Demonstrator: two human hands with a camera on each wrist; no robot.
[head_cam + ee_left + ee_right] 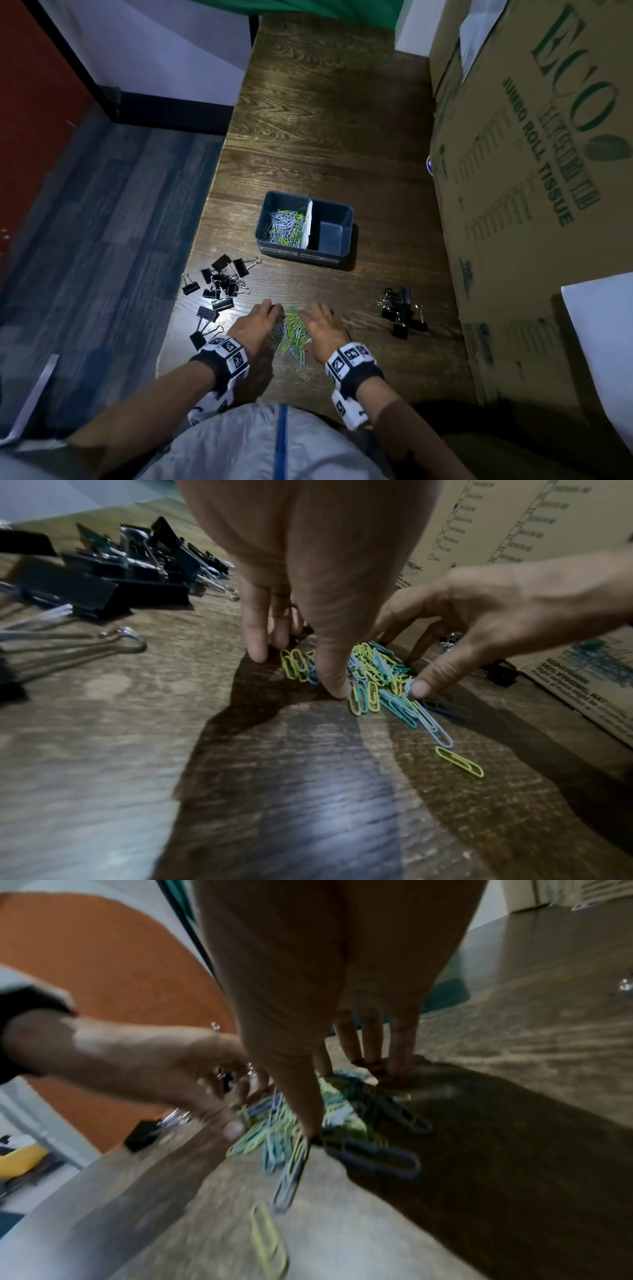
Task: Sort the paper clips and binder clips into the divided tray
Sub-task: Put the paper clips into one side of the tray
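A loose pile of yellow, green and blue paper clips point(293, 334) lies on the wooden table near its front edge. My left hand point(257, 320) and right hand point(322, 327) flank it, fingertips down on the wood, hemming in the pile point(373, 674) from both sides. In the left wrist view my left thumb and fingers point(257, 653) stand straight against the clips. The right thumb presses on the pile point(342, 1115). The dark divided tray point(342, 240) sits further back: paper clips fill its left compartment, the right one holds nothing. Black binder clips lie in a left heap point(219, 284) and a right heap point(404, 313).
A single yellow paper clip point(303, 375) lies apart, nearer my body. A tall cardboard box point(531, 171) walls off the table's right side. The table's left edge point(191, 260) runs just past the left binder clips, with floor below.
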